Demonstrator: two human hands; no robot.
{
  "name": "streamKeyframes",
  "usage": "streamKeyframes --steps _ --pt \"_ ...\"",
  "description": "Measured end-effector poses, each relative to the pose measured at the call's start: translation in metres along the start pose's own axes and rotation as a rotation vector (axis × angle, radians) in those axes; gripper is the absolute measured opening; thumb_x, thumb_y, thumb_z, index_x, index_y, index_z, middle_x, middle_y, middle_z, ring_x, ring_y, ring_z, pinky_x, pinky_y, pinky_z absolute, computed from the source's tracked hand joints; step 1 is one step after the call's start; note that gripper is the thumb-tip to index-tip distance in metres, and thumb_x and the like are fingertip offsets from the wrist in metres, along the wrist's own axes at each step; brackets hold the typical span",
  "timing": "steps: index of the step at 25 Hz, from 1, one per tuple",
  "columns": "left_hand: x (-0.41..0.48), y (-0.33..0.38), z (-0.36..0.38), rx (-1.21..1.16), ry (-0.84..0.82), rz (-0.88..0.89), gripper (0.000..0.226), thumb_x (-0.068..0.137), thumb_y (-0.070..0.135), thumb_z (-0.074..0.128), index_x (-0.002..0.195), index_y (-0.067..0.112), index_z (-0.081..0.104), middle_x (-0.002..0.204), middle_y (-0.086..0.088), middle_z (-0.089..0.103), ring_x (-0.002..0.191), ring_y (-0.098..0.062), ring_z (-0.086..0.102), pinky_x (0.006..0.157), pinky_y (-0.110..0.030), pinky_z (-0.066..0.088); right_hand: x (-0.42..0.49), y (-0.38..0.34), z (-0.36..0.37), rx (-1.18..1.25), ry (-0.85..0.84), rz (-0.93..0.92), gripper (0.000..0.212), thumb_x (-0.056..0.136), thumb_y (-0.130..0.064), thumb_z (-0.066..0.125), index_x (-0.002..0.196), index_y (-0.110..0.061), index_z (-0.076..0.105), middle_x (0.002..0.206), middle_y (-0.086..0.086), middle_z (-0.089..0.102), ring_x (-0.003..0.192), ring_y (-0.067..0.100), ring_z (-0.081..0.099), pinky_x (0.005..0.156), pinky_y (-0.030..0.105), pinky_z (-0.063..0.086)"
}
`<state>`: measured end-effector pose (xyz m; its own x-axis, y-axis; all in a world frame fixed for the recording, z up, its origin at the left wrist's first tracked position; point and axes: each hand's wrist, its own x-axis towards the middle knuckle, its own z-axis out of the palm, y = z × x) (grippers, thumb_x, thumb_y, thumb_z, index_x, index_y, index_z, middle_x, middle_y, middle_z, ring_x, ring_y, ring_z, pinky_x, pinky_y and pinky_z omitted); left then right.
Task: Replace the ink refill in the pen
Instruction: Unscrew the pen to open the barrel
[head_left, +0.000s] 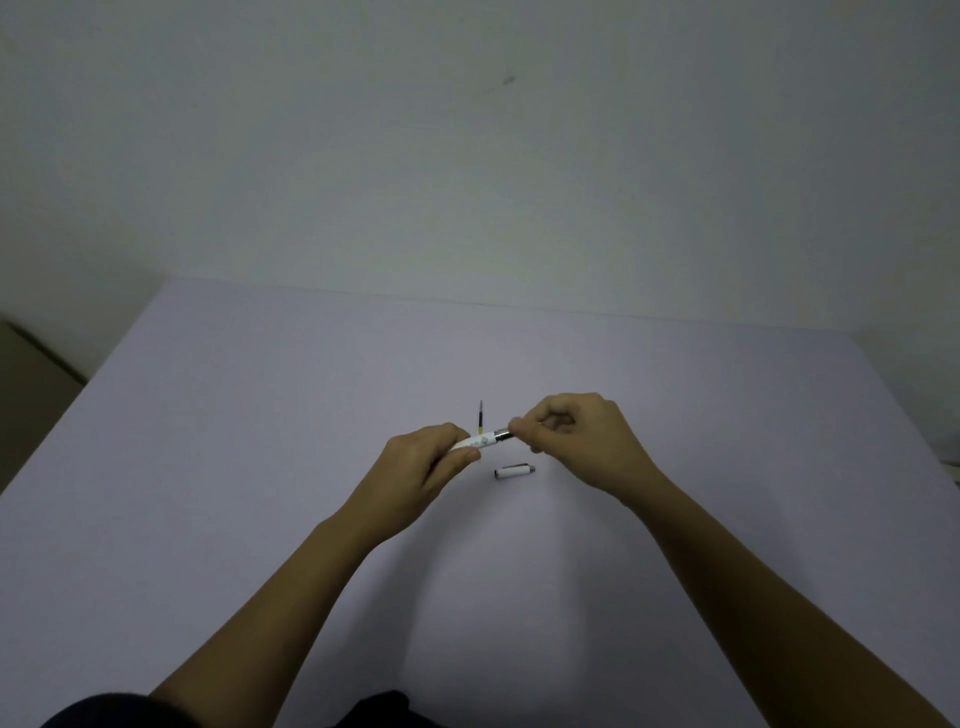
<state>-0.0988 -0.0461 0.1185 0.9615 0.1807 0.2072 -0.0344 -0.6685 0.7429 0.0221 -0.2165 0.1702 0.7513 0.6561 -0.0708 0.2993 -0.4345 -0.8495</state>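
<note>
Both hands are up over the table (218, 467), sharing one pen (480, 442): the left hand (426, 467) pinches the white barrel, and the right hand (576, 441) pinches the metal tip end. Just beyond the pen, a dark refill (480, 417) with a yellow band lies on the table, pointing away. The white cap (514, 472) lies just below the hands, apart from them. A faint print marks the barrel, too small to read.
</note>
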Motion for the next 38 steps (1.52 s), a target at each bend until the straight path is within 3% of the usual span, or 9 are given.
streamKeyframes --steps 6,12,15,20,27,30,32,35,38 --pt "-0.001 0.001 0.006 -0.223 0.051 -0.113 0.017 0.093 0.027 0.05 0.078 0.034 0.056 0.058 0.016 0.053 0.053 -0.001 0.046 0.05 -0.009 0.033 0.001 -0.005 -0.003 0.309 -0.054 -0.059 0.022 0.076 -0.006 0.073 0.077 -0.027 0.067 0.075 -0.01 0.073 0.078 0.007 0.071 0.069 0.014 0.053" --pt "-0.007 0.003 0.017 -0.208 0.02 -0.103 0.012 0.089 0.035 0.054 0.09 0.03 0.064 0.076 0.013 0.066 0.073 -0.005 0.059 0.061 -0.01 0.044 0.005 -0.013 -0.004 0.377 -0.044 -0.116 0.024 0.077 -0.009 0.073 0.085 -0.031 0.069 0.082 -0.008 0.073 0.083 0.01 0.072 0.07 0.013 0.053" --pt "-0.004 0.005 0.02 -0.075 0.102 -0.012 0.009 0.085 0.027 0.063 0.088 0.02 0.069 0.07 0.018 0.058 0.071 0.0 0.056 0.064 -0.005 0.041 0.004 -0.016 -0.001 0.382 -0.057 -0.128 0.021 0.078 -0.01 0.072 0.084 -0.03 0.07 0.086 -0.006 0.073 0.084 0.013 0.072 0.072 0.014 0.053" --pt "-0.003 0.007 0.02 -0.087 0.249 -0.015 0.019 0.079 0.026 0.069 0.091 0.012 0.07 0.072 0.005 0.068 0.063 -0.002 0.06 0.067 -0.006 0.047 0.009 -0.025 0.002 0.399 -0.006 -0.15 0.017 0.078 -0.009 0.072 0.091 -0.02 0.07 0.087 0.0 0.072 0.083 0.014 0.071 0.074 0.018 0.054" --pt "-0.007 0.0 0.021 -0.105 0.225 -0.063 0.014 0.079 0.023 0.07 0.087 0.011 0.069 0.074 0.005 0.068 0.065 -0.003 0.062 0.066 -0.007 0.046 0.024 -0.036 -0.016 0.601 0.1 -0.186 0.019 0.077 -0.012 0.072 0.088 -0.027 0.071 0.08 -0.013 0.074 0.083 0.003 0.069 0.072 0.011 0.051" --pt "-0.004 -0.005 0.022 -0.123 0.241 -0.091 0.01 0.08 0.023 0.069 0.085 0.014 0.07 0.07 0.004 0.069 0.069 -0.005 0.061 0.064 -0.005 0.044 0.036 -0.001 -0.007 0.803 0.253 -0.005 0.017 0.084 -0.009 0.065 0.094 -0.022 0.07 0.074 -0.011 0.075 0.08 -0.001 0.068 0.07 0.008 0.05" --pt "0.0 -0.009 0.021 -0.123 0.266 -0.1 0.007 0.08 0.022 0.069 0.079 0.015 0.07 0.068 -0.002 0.07 0.072 -0.009 0.061 0.062 -0.007 0.045 0.036 0.04 0.017 0.881 0.348 0.258 0.02 0.087 -0.002 0.059 0.106 -0.004 0.064 0.07 -0.006 0.072 0.072 0.002 0.066 0.067 0.008 0.052" --pt "0.007 -0.018 0.019 -0.114 0.266 -0.125 0.012 0.082 0.022 0.068 0.074 0.013 0.069 0.068 -0.007 0.071 0.07 -0.014 0.061 0.062 -0.013 0.046 0.026 0.104 0.06 0.816 0.349 0.614 0.027 0.087 0.001 0.057 0.114 0.008 0.058 0.08 0.003 0.062 0.074 0.011 0.059 0.065 0.012 0.052" --pt "0.01 -0.028 0.019 -0.114 0.255 -0.151 0.009 0.081 0.022 0.068 0.075 0.015 0.069 0.069 -0.008 0.072 0.071 -0.015 0.061 0.063 -0.016 0.048 0.024 0.146 0.092 0.846 0.437 0.791 0.025 0.084 0.003 0.061 0.107 0.013 0.06 0.079 0.01 0.062 0.072 0.017 0.059 0.055 0.011 0.054"
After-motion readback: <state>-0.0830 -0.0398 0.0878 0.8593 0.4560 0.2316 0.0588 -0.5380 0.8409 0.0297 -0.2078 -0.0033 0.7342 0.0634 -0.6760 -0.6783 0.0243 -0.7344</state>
